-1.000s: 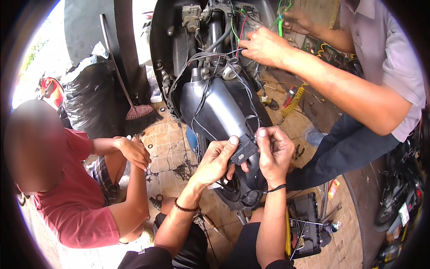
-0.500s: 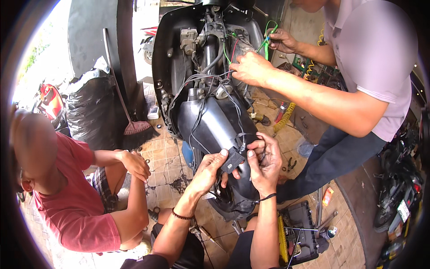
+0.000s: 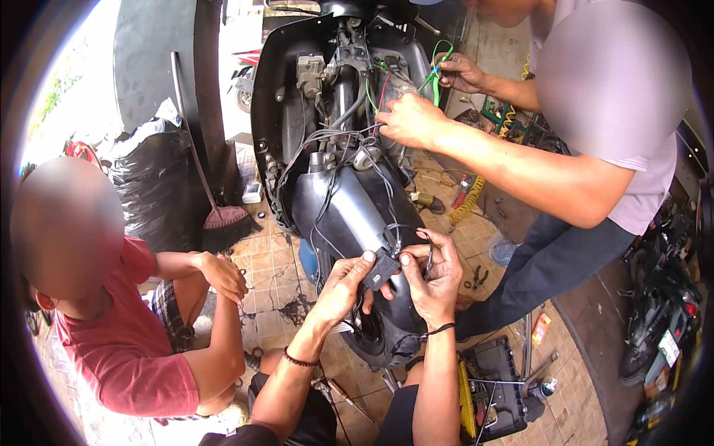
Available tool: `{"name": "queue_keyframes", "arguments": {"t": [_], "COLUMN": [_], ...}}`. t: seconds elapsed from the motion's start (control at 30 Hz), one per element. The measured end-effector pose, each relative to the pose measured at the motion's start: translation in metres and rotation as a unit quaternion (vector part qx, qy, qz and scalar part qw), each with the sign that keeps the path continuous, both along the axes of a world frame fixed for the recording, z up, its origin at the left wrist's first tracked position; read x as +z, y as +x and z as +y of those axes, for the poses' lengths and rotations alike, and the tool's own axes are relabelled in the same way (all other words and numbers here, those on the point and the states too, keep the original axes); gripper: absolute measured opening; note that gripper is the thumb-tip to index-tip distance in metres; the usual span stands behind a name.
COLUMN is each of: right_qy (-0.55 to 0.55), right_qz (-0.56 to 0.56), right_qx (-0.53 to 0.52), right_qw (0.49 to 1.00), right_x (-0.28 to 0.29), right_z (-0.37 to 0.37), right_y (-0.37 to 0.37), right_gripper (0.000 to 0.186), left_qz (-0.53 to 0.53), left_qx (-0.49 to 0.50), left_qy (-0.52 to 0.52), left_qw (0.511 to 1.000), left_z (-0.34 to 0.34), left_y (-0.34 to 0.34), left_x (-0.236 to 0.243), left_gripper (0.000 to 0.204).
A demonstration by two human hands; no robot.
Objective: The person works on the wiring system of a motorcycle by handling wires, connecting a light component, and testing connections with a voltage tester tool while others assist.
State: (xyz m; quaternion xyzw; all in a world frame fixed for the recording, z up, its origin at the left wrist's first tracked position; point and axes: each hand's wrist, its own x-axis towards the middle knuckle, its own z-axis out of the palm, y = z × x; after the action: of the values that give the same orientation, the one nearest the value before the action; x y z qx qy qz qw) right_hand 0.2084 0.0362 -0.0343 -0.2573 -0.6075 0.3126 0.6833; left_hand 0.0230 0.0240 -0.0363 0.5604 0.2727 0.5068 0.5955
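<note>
Small black rectangular plastic module (image 3: 381, 273): held up over lower end of glossy dark-grey/black front mudguard (image 3: 343, 207), approx. centre of view, tilted. L hand (image 3: 342, 291): fingers pinching module, thumb on upper L corner, other fingertips showing below. R hand (image 3: 433, 282): thumb tip at module's R edge, fingers curled; thin dark wire loop (image 3: 430, 251) passes among them. Can't tell if R fingers grip module, wire or both (contact partly hidden). Thin black leads (image 3: 387, 182) run down over mudguard twd module.

Mudguard sits on part-stripped black scooter (image 3: 274, 74), front inner parts exposed. Top R: co-worker in pale lilac shirt (image 3: 645, 186), one hand at red/green wires, other w/ bright green wire (image 3: 436, 91). L: seated person in red T-shirt (image 3: 134, 357), forearms crossed.

Beige tiled floor (image 3: 264, 286), R side: yellow coiled hose (image 3: 468, 201), dark-handled pliers (image 3: 480, 276), open black toolbox w/ yellow edge (image 3: 502, 348). Far L: pink-headed broom (image 3: 223, 215) beside full black plastic bag (image 3: 151, 189).
</note>
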Motion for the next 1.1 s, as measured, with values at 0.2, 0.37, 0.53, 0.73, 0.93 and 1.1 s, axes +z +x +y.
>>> {"name": "queue_keyframes", "arguments": {"t": [0.2,0.37,0.53,0.73,0.93,1.1], "right_qy": [0.002,-0.002,0.002,-0.001,-0.002,0.0], "right_qz": [0.0,-0.011,-0.021,-0.021,-0.02,-0.024], "right_qx": [-0.022,-0.042,-0.052,-0.056,-0.054,-0.054], "right_qw": [1.0,0.999,0.998,0.998,0.998,0.998], "right_x": [0.002,0.0,-0.002,-0.003,-0.002,-0.003], "right_z": [-0.005,-0.004,-0.005,-0.005,-0.005,-0.004], "right_y": [-0.004,-0.01,-0.009,-0.009,-0.009,-0.008], "right_gripper": [0.039,0.034,0.03,0.029,0.029,0.029], "left_qz": [-0.008,0.009,-0.008,-0.018,-0.009,-0.012], "left_qx": [-0.005,0.011,0.001,-0.002,0.003,0.006], "left_qy": [0.027,0.02,0.021,0.019,0.02,0.02], "left_qw": [1.0,1.0,1.0,1.0,1.0,1.0], "left_z": [0.003,0.003,0.003,0.004,0.004,0.004], "left_y": [0.007,0.004,0.003,0.004,0.004,0.003], "left_x": [-0.004,-0.006,-0.005,-0.005,-0.006,-0.005], "left_gripper": [0.059,0.063,0.06,0.06,0.06,0.061]}}
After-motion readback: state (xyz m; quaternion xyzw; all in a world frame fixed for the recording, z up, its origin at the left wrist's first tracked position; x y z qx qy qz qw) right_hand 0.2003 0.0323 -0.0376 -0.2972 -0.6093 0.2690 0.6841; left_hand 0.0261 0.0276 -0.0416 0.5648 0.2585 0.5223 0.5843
